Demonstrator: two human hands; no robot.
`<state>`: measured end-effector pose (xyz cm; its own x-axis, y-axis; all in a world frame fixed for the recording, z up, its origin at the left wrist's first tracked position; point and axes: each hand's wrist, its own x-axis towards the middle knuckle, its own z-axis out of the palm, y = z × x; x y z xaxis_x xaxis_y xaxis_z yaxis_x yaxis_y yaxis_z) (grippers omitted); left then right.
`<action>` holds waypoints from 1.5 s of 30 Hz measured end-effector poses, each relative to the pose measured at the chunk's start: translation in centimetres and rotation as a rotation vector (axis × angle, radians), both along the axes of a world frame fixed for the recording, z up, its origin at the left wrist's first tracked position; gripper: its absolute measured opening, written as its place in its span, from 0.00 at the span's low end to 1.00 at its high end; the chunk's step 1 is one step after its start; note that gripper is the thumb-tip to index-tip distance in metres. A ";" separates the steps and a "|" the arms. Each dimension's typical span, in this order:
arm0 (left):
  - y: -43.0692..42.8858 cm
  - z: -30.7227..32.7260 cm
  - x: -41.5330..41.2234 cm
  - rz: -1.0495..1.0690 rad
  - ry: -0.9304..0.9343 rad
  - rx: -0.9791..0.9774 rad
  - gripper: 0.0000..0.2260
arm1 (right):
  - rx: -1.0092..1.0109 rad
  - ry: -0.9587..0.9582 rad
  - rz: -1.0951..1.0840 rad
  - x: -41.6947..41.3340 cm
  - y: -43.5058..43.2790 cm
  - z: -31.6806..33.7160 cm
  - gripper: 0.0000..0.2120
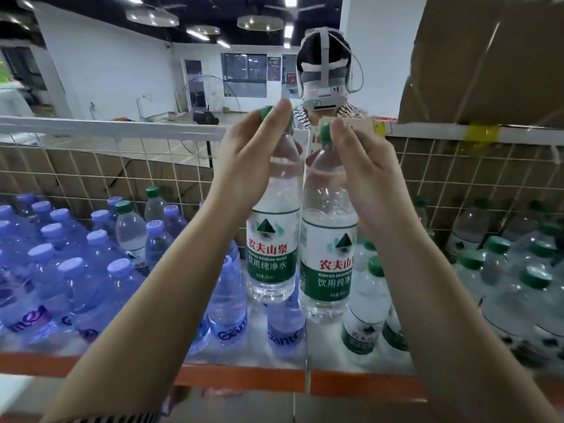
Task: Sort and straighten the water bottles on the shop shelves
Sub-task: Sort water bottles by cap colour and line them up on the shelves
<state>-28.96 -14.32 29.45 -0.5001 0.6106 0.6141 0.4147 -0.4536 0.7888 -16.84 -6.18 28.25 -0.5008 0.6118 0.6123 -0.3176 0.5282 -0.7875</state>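
Head view, raised hands (247, 166) (366, 175) pinching green-capped bottles (271, 239) (328, 254) by necks

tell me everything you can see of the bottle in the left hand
The bottle is clear plastic, looks filled with water, with a green cap and a white-and-green label bearing red characters and a dark mountain mark. The left hand holds it upright by the top, fingers pinching the cap, its base raised above the purple-capped bottles on the shelf. It hangs close beside the matching bottle in the right hand.
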 end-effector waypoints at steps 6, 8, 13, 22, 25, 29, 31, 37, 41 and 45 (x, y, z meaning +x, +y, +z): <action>-1.0 -3.6 3.2 -0.141 -0.080 -0.016 0.21 | -0.009 -0.046 -0.130 4.2 -2.2 -3.2 0.19; -0.9 -4.3 4.6 -0.184 -0.109 -0.040 0.21 | -0.021 -0.060 -0.157 5.9 -2.9 -3.9 0.17; 0.9 -5.1 8.3 -0.281 -0.104 -0.080 0.24 | -0.026 -0.059 -0.277 10.6 -2.6 -4.5 0.18; 6.6 -3.5 16.3 -0.330 -0.033 -0.078 0.22 | -0.021 0.000 -0.333 20.4 3.6 -2.3 0.22; 9.0 -2.1 19.5 -0.332 -0.012 -0.060 0.17 | 0.017 -0.002 -0.336 23.6 6.8 -0.6 0.22; 12.3 -0.1 23.3 -0.280 -0.026 -0.027 0.18 | 0.034 0.024 -0.316 27.4 11.4 1.9 0.20; 13.9 0.9 24.7 -0.225 -0.023 0.003 0.18 | 0.056 0.032 -0.314 28.8 13.7 3.1 0.20; 18.9 2.6 26.2 -0.114 -0.012 0.023 0.18 | 0.093 0.031 -0.305 29.9 20.7 5.5 0.17; 22.5 3.0 25.4 -0.113 -0.024 0.023 0.15 | 0.089 0.020 -0.305 28.7 24.8 5.5 0.16; 25.8 3.0 23.1 -0.067 0.003 0.050 0.18 | 0.112 0.036 -0.326 27.3 28.1 5.2 0.14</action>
<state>-5.83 11.46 32.46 -0.4577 0.6110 0.6459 0.3842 -0.5192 0.7634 10.51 21.96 33.48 -0.2667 0.6642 0.6984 -0.1443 0.6890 -0.7103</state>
